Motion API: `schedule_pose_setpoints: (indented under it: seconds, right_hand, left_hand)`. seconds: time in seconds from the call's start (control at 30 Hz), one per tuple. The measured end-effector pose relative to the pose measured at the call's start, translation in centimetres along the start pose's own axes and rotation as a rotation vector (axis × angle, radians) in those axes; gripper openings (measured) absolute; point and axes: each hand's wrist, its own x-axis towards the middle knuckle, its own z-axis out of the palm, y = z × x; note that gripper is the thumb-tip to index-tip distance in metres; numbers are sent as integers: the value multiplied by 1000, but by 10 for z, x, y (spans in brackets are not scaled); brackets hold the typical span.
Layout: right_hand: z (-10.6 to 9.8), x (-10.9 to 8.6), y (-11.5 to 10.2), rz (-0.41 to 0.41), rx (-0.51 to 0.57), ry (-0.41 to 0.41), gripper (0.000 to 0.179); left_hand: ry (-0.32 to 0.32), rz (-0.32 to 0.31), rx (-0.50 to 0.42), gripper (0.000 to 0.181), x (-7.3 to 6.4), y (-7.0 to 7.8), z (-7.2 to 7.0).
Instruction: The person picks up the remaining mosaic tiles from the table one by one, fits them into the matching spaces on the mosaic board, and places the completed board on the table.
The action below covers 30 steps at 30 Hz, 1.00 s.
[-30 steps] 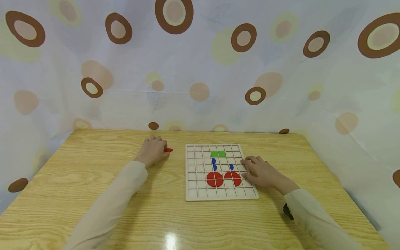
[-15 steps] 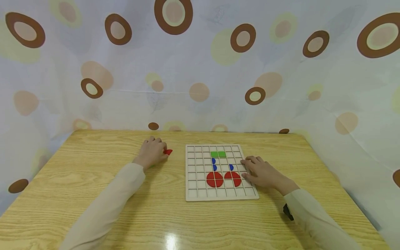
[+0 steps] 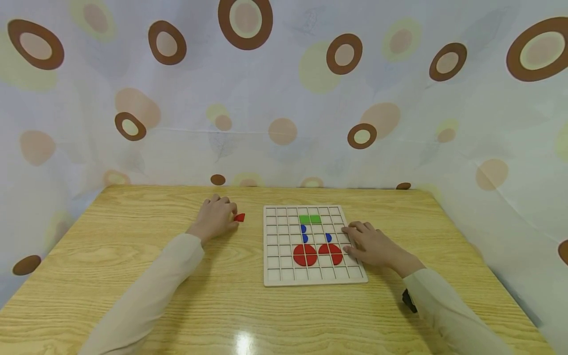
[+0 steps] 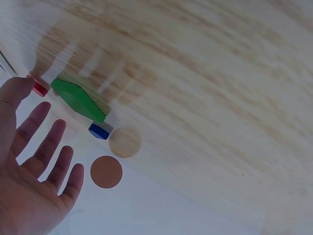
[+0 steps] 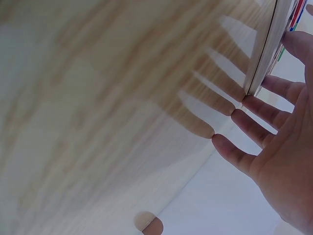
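My left hand [image 3: 214, 217] is at the table's left-centre, its thumb and index finger about a small red piece [image 3: 239, 217]. In the left wrist view the thumb tip meets this piece and the other fingers are spread, fairly straight. Just beyond lie a green block [image 4: 78, 100] and a small blue block [image 4: 99, 130], both hidden by the hand in the head view. A white grid board [image 3: 277, 273] carries two green squares [image 3: 309, 219], blue half-round pieces [image 3: 328, 237] and red quarter pieces [image 3: 304, 255]. My right hand [image 3: 370, 244] rests along the board's right edge, fingers relaxed.
The wood-grain table [image 3: 213, 315] is glossy and mirrors the hands. A patterned cloth [image 3: 284, 98] with dots hangs behind it and at both sides. A black device [image 3: 409, 301] shows under the right sleeve.
The left hand has drawn slightly back to the left, and the red piece at its fingertips has turned and shifted slightly toward the near edge. The right hand and board stay still.
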Motion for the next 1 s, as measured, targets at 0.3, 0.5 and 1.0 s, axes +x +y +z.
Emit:
schedule_pose_setpoints:
  seconds: [0.3,0.5,1.0]
  right_hand:
    - [0,0,1,-9,-8,2,48]
    - [1,1,1,-4,-6,-3,49]
    - [0,-1,1,-62,-1,47,50]
  left_hand:
    - [-61,20,-12,33,5,2,-2]
    - [-76,21,-37,29,10,1,2]
    - [-89,36,-51,21,13,3,3]
